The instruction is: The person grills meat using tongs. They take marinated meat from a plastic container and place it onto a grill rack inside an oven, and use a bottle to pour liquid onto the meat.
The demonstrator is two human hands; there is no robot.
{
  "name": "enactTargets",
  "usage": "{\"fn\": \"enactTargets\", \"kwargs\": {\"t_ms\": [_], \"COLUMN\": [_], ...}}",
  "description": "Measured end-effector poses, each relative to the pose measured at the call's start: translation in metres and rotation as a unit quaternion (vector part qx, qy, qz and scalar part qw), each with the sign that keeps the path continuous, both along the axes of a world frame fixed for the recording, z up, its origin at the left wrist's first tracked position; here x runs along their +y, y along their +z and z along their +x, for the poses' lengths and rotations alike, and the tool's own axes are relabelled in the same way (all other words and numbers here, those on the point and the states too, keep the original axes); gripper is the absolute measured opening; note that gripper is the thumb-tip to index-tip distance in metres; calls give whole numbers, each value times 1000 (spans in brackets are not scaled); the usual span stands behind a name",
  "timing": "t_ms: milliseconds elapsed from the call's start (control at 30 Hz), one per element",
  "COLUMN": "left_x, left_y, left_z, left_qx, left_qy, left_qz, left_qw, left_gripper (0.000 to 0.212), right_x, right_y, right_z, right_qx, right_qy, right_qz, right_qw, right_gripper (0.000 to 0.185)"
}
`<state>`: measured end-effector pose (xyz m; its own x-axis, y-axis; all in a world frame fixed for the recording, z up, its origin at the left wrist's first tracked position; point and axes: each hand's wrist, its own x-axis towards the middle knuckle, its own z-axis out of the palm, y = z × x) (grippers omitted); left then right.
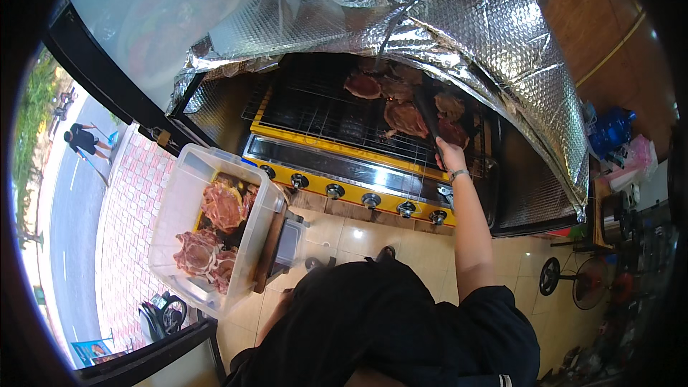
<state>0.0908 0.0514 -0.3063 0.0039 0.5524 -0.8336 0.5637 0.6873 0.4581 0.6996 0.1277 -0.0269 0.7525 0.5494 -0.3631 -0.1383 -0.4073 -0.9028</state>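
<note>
My right hand (450, 156) grips a long black cooking utensil (427, 113), whose far end reaches among the meat on the grill; its tip is hard to make out. Around it, slices of meat (406, 117) lie on a wire grate (322, 110) over a yellow-framed gas grill (317, 145). More slices (363, 86) sit farther back, under the foil hood. My left hand (283, 301) hangs low beside my leg, partly hidden by dark clothing, so its fingers cannot be made out. Nearest to it stands a clear plastic bin (166, 236) holding raw meat (223, 207) in dark liquid.
Silver bubble-foil insulation (484, 27) hoods the grill. Several control knobs (371, 200) line its front. A fan (589, 284) and a blue water bottle (613, 131) are at right. Beyond the frame with a padlock (161, 137), a person (86, 140) holds a long-handled tool on the road.
</note>
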Motion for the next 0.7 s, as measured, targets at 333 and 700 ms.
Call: {"fn": "enactTargets", "kwargs": {"t_ms": [333,700], "left_x": [8,12], "left_y": [-14,-23], "left_z": [-6,-11], "left_qx": [-32,10], "left_qy": [-55,-50], "left_qz": [33,10], "left_qw": [997,999], "left_gripper": [41,43], "right_x": [10,26], "right_y": [2,-40], "right_z": [-33,-36], "right_qx": [4,-238], "right_qy": [-17,-51], "right_qz": [48,36], "right_qw": [999,969], "right_gripper": [36,31]}}
